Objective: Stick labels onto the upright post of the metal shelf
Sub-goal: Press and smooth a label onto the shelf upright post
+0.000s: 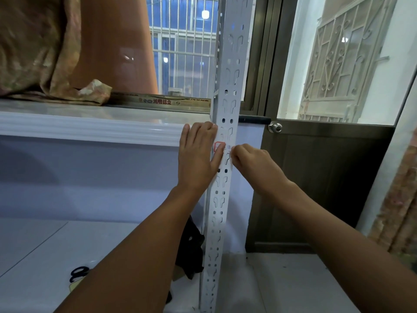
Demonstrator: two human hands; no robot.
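A small white label (219, 147) with a red outline sits on the left face of the white metal post (228, 109), about halfway up. No words on it can be read. The left hand (197, 154) lies flat on the post with straight fingers (206, 134), and its thumb side presses on the label, so part of the label is hidden. The right hand (252, 162) is just beside it on the other side of the post. Its fingers are curled and its fingertips (233, 152) pinch something small and white at the front edge of the post; it may be the label's edge, but that is hard to tell. The post stands upright and is full of small holes and key-shaped slots. Behind it is a white window sill (90, 127) with a crumpled brown cloth (45, 53) on top. A long strip (162, 101) on the sill has red Chinese writing, which looks like 鸿朝铝业. Through the window there are white bars (182, 41). To the right is a dark door with a round silver knob (275, 127). Down on the floor by the post lies something black (189, 245).
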